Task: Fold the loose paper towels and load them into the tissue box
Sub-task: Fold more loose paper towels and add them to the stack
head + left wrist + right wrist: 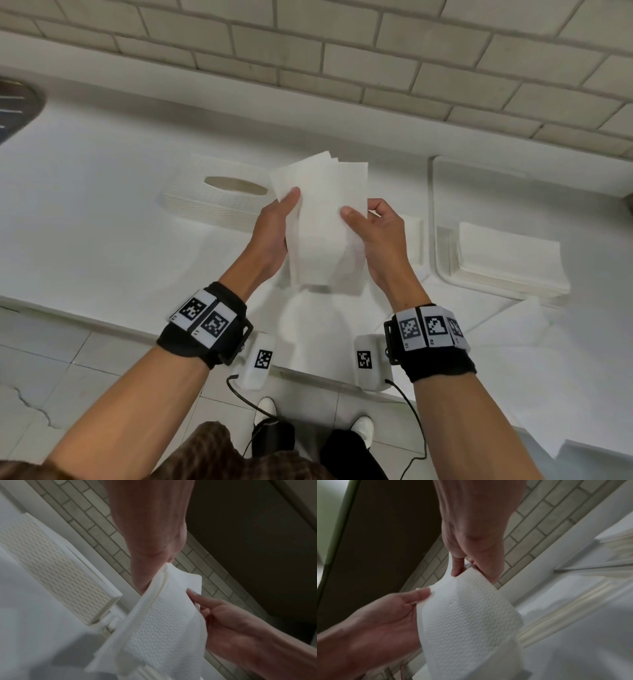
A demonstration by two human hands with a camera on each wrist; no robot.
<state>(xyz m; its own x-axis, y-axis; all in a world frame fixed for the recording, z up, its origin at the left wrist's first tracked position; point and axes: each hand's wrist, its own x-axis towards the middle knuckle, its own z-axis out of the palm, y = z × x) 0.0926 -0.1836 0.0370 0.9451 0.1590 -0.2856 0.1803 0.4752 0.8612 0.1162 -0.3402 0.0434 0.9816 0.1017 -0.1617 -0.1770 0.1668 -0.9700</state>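
A bundle of white embossed paper towels (322, 219) is held up above the counter between both hands. My left hand (277, 222) grips its left edge, thumb on the front and fingers behind. My right hand (376, 236) pinches the right edge the same way. The left wrist view shows the layered towels (164, 622) curving between the left hand (150, 540) and the right hand (231, 628). In the right wrist view the towels (467, 615) bow outward. The white textured tissue box (212, 202), with an oval slot on top, sits on the counter just left of the towels.
A white tray (442, 267) at the right holds a stack of flat towels (507, 260). Loose sheets (308, 325) lie on the counter under my hands. A sink drain (17, 106) is at the far left, and a tiled wall runs along the back.
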